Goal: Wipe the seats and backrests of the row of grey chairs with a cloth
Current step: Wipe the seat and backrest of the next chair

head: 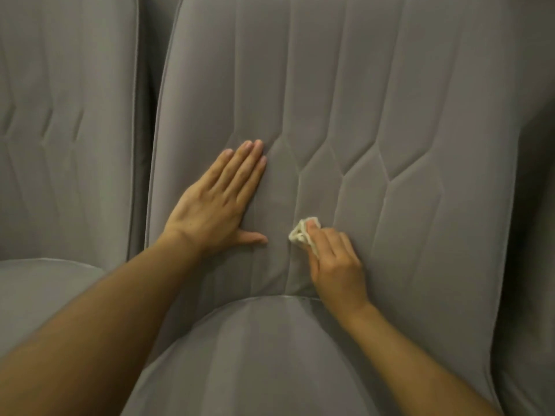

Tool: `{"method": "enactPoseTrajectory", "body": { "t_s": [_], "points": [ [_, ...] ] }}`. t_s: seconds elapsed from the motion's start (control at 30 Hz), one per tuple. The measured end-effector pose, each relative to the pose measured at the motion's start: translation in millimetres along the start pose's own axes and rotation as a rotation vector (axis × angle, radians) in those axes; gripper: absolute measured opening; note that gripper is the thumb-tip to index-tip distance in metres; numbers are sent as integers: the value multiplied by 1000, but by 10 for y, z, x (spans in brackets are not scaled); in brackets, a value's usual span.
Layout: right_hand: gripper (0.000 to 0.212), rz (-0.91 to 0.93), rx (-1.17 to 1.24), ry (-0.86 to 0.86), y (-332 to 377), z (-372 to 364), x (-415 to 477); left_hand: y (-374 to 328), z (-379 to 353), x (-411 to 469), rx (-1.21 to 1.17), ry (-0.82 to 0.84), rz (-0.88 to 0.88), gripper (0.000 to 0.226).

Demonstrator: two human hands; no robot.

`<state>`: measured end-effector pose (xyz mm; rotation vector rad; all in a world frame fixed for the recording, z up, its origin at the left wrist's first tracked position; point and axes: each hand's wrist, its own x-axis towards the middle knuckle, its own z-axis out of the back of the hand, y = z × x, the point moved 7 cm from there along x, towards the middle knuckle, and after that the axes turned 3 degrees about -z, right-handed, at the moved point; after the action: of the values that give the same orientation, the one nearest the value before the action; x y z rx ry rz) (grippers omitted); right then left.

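The left hand (216, 202) lies flat on the quilted grey backrest (390, 100), left of its centre, fingers straight, grip apart and holding nothing. The right hand (336, 262) presses a small bunched cream cloth (300, 234) against the lower middle of the backrest, grip clamped on the cloth with curled fingers. The seat (270, 355) lies directly below the backrest; a second grey chair (60, 115) stands just beside the backrest's left edge.

No lettering, label, brand or number is readable on the grey quilted fabric chair backrest (360, 115) (nor on the small crumpled cream cloth (298, 234)).
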<state>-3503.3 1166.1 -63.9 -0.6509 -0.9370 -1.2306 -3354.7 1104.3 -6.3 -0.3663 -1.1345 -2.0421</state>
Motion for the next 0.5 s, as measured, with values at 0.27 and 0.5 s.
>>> {"method": "enactPoseTrajectory", "body": {
  "t_s": [0.27, 0.5],
  "points": [
    [31, -125, 184, -208, 10, 401, 753, -42, 17, -4, -11, -61, -9, 111],
    [39, 51, 50, 102, 236, -260, -170, -77, -61, -23, -43, -23, -46, 122]
  ]
}}
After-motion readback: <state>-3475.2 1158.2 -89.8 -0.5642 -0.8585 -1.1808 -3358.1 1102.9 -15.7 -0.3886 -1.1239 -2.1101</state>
